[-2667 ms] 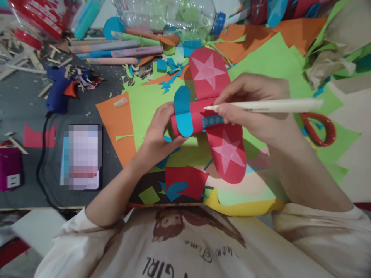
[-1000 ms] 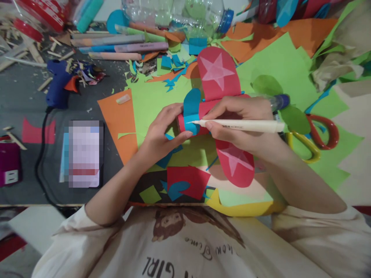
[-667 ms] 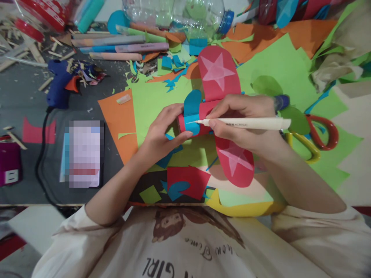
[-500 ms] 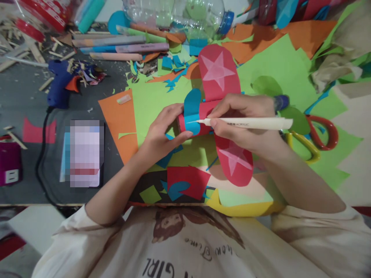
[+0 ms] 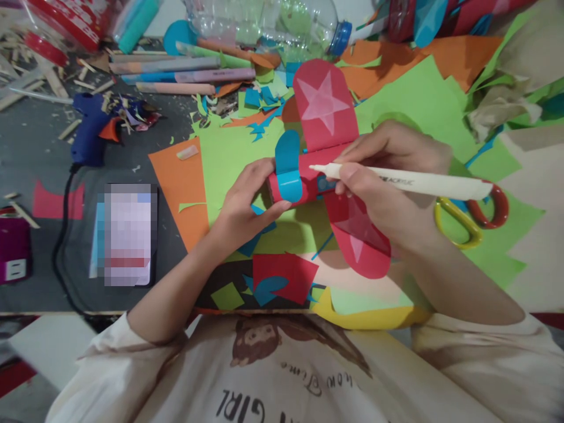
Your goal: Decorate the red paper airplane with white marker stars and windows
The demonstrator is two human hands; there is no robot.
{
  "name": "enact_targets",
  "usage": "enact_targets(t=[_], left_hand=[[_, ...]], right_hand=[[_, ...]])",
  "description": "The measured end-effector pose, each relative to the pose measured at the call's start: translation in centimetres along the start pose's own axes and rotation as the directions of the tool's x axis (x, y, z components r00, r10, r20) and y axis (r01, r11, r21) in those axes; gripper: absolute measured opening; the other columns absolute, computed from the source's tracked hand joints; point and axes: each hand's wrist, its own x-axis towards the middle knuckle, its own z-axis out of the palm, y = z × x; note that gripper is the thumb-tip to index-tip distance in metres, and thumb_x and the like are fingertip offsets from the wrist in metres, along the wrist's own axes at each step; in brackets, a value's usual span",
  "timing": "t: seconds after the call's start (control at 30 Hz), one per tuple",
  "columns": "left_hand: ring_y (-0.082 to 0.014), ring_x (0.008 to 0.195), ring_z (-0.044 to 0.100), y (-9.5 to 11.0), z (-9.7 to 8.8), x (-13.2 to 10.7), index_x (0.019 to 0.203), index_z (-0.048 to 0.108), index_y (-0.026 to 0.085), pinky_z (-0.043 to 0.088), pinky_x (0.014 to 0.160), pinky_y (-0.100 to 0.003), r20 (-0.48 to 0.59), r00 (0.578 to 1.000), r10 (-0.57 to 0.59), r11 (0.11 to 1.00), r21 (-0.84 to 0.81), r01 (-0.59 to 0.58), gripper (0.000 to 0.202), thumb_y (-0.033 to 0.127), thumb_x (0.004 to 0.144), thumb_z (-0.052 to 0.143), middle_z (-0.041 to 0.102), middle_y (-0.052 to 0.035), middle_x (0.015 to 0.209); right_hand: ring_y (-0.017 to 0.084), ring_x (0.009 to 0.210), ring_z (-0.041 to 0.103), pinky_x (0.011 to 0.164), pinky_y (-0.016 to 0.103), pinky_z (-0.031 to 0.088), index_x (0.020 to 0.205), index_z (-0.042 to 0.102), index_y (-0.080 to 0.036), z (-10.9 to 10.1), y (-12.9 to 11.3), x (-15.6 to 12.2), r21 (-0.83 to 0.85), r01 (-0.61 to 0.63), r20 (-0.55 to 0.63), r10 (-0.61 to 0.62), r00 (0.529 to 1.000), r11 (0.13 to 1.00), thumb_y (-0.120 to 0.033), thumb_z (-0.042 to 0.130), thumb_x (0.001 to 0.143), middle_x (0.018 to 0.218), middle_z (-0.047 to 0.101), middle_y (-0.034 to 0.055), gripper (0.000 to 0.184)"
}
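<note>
A red paper airplane model (image 5: 308, 170) lies across the green paper, its two rounded wings each bearing a pale pink star. A blue paper tail piece (image 5: 288, 167) wraps over its left end, with a thin white line drawn across it. My left hand (image 5: 251, 200) grips that end, thumb below and fingers above. In my right hand (image 5: 379, 164) is a white acrylic marker (image 5: 409, 181), held in a writing grip. Its tip hovers over the red body, just right of the blue piece. Part of the body and lower wing is hidden behind the right hand.
Scissors (image 5: 489, 205) with red and yellow handles lie at the right. On the left are a blue glue gun (image 5: 90, 129) with a black cord and a phone (image 5: 130, 235). Markers (image 5: 189, 75), a clear plastic bottle (image 5: 273, 26) and paper scraps fill the back.
The marker tip has lifted off the blue tail piece and shifted right and up over the red body. The airplane has rolled slightly. My left hand keeps its hold.
</note>
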Motion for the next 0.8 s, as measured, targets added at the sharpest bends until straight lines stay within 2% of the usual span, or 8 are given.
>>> enact_targets(t=[0.17, 0.4, 0.63, 0.8], left_hand=[[-0.0285, 0.13, 0.06, -0.1, 0.1, -0.1, 0.136, 0.056, 0.028, 0.053, 0.11, -0.045, -0.048, 0.999, 0.003, 1.0, 0.029, -0.001, 0.05, 0.049, 0.092, 0.068, 0.064, -0.0124, 0.136], [-0.0293, 0.132, 0.06, -0.3, 0.1, -0.1, 0.138, 0.054, 0.03, 0.053, 0.11, -0.048, -0.044, 0.999, -0.018, 0.999, 0.041, 0.02, 0.053, 0.046, 0.091, 0.071, 0.062, -0.0115, 0.139], [-0.0287, 0.134, 0.058, -0.2, 0.1, -0.2, 0.14, 0.052, 0.03, 0.053, 0.111, -0.047, -0.025, 0.999, -0.027, 1.0, 0.002, 0.027, 0.052, 0.043, 0.092, 0.069, 0.06, -0.012, 0.141], [-0.0292, 0.134, 0.057, -0.2, 0.0, -0.1, 0.14, 0.052, 0.03, 0.052, 0.112, -0.047, -0.013, 0.999, -0.037, 0.999, -0.011, 0.037, 0.053, 0.043, 0.092, 0.07, 0.06, -0.0113, 0.141]], right_hand=[[0.012, 0.048, 0.053, 0.042, 0.027, 0.043, 0.068, 0.059, -0.027, 0.4, 0.3, -0.7, -0.127, 0.029, 0.016, -0.027, 0.999, 0.991, -0.03, 0.068, 0.088, 0.058, 0.058, -0.0034, 0.022], [0.006, 0.045, 0.048, 0.041, 0.02, 0.038, 0.071, 0.056, -0.023, 1.0, 1.0, -0.9, -0.024, 0.081, 0.103, -0.078, 0.992, 0.996, -0.019, 0.067, 0.088, 0.054, 0.055, -0.0072, 0.02], [0.01, 0.047, 0.051, 0.043, 0.024, 0.039, 0.073, 0.058, -0.026, 0.8, 1.1, -1.0, -0.12, 0.062, 0.118, -0.048, 0.992, 0.991, -0.034, 0.065, 0.093, 0.056, 0.057, -0.0042, 0.023], [0.011, 0.047, 0.052, 0.043, 0.026, 0.042, 0.075, 0.059, -0.027, 0.8, 1.3, -1.2, -0.14, 0.108, 0.118, -0.092, 0.989, 0.984, -0.022, 0.065, 0.09, 0.06, 0.061, -0.0039, 0.017]])
